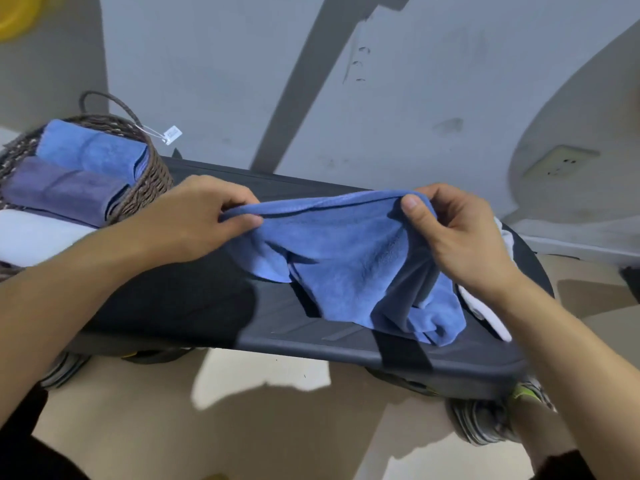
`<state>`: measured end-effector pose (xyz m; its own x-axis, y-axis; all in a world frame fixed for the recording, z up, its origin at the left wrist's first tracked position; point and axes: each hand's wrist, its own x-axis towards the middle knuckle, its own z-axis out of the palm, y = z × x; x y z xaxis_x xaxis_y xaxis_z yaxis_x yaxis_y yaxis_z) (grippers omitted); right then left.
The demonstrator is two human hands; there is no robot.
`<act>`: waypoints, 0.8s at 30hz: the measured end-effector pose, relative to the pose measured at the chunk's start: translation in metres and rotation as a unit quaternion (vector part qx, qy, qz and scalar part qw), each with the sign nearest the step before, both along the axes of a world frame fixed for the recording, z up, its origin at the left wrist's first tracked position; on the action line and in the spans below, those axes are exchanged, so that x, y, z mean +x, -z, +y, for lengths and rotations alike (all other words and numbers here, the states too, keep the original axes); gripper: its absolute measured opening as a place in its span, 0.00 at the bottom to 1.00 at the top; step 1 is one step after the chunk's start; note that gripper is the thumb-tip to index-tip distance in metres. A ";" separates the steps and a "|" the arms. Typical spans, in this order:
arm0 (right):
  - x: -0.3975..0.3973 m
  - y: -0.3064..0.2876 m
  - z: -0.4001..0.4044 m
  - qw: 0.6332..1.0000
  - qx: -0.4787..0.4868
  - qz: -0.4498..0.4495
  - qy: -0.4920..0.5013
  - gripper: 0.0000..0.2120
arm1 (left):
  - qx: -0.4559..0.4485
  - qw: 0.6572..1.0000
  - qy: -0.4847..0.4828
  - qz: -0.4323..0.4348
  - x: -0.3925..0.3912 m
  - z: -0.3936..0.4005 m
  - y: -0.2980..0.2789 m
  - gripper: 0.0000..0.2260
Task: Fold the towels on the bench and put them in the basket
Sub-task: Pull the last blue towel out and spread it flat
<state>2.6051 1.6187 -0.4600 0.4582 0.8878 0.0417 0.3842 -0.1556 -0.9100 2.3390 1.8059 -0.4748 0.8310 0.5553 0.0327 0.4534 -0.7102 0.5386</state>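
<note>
Left hand and right hand pinching top edge of rumpled blue microfibre towel, stretched between for squaring; woven wicker basket beyond left hand.

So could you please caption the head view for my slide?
Both hands stretch a blue towel above the bench.

Your left hand and right hand are bare, with no gloves, rings or watch, and both forearms are uncovered up to the lower corners of the view. There you wear dark sleeves (black, or close to it), pushed well up each arm. Your right thumbnail is cut short.
</note>
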 end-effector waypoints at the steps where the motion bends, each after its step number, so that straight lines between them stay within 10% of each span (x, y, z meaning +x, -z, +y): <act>1: 0.003 -0.001 -0.001 1.000 0.010 -0.007 0.013 0.07 | 0.001 1.000 -0.004 -0.006 0.000 0.003 0.000 0.06; 8: -0.005 0.000 -0.005 0.997 0.057 -0.041 0.043 0.02 | 0.002 0.998 -0.059 -0.015 0.005 0.008 0.006 0.05; 16: -0.024 0.016 -0.011 0.946 -0.207 -0.153 -0.197 0.04 | -0.061 0.997 -0.016 0.047 0.002 0.011 0.017 0.14; 22: -0.043 0.027 -0.018 0.818 -0.401 -0.121 -0.394 0.16 | -0.096 0.949 0.050 0.295 -0.005 -0.001 0.031 0.09; 24: -0.028 0.029 -0.012 0.837 -0.399 -0.167 -0.337 0.15 | -0.169 0.924 0.036 0.341 -0.003 -0.013 0.045 0.10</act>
<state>2.5768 1.6068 -0.4886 -0.0757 0.7468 -0.6607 0.8412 -0.3079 -0.4444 2.3362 1.7924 -0.5202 0.6291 0.3804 -0.6779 0.7274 -0.5957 0.3408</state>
